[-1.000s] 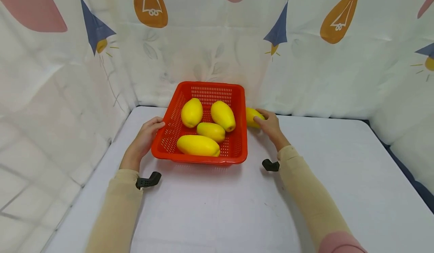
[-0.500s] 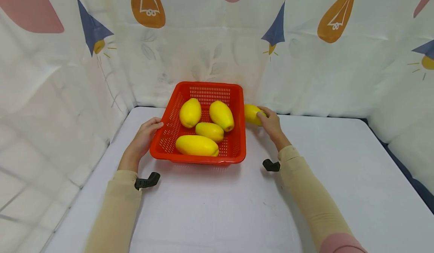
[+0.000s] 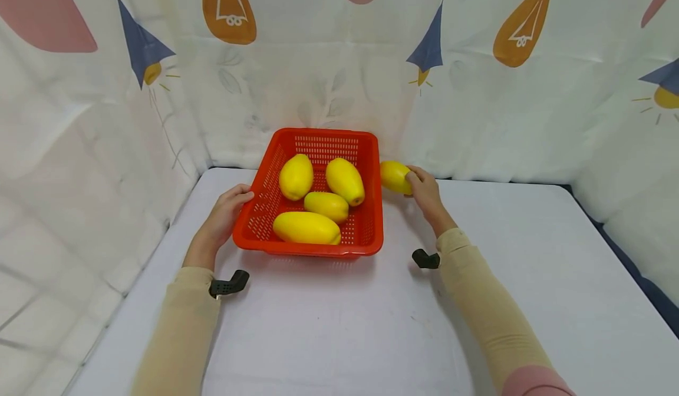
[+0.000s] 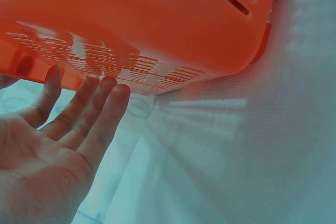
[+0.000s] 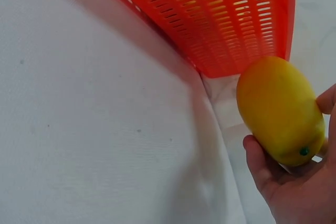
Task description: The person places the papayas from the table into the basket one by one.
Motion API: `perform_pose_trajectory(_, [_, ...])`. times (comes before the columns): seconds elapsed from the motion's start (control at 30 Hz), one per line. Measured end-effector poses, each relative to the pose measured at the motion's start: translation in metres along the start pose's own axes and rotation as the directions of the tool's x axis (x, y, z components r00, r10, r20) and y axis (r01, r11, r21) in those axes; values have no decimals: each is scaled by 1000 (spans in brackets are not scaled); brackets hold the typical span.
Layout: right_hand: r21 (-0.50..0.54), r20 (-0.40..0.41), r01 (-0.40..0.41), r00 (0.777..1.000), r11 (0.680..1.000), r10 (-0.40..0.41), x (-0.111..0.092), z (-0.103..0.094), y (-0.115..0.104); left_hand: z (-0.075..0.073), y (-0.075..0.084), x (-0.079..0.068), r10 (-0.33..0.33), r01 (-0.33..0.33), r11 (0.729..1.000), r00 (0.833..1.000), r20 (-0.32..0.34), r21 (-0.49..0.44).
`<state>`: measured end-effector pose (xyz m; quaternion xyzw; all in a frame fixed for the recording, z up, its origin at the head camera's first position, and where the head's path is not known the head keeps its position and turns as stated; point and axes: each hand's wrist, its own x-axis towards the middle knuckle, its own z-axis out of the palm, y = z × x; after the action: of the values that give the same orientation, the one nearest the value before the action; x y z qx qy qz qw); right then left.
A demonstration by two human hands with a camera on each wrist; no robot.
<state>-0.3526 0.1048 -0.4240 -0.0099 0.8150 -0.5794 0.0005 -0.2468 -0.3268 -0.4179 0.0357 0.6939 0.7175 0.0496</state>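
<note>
A red plastic basket [image 3: 312, 250] stands on the white table with several yellow fruits inside, among them a long one [image 3: 306, 228] at the front. My left hand [image 3: 218, 226] holds the basket's left rim. In the left wrist view, the fingers [image 4: 97, 111] lie against the slotted outer wall beneath the rim. To the right of the basket, my right hand [image 3: 426, 195] grips a yellow mango [image 3: 395, 177] between thumb and fingers. Seen from the right wrist, the mango [image 5: 281, 108] has a small green spot at its end and sits close by the basket's far corner.
A white printed cloth [image 3: 318, 60] hangs right behind the basket, and another side of it rises at the left. The white tabletop [image 3: 329, 325] stretches in front and to the right. A black wrist camera [image 3: 229, 284] sticks out from the left sleeve.
The right hand has raised the mango slightly beside the basket's right wall. The left hand stays on the rim, and the whole head view has shifted a little.
</note>
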Motion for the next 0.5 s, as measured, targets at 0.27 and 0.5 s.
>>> perform_pose_trajectory(0.27, [20,-8,-2,1000,1000,2,-4,-5,-9,0,1,0,-2,2,1000,1000,-1,1])
perform_pose_trajectory(0.5, [37,-11,8,1000,999,-8,-5,-7,-11,0,1,-1,3,-3,1000,1000,3,-2])
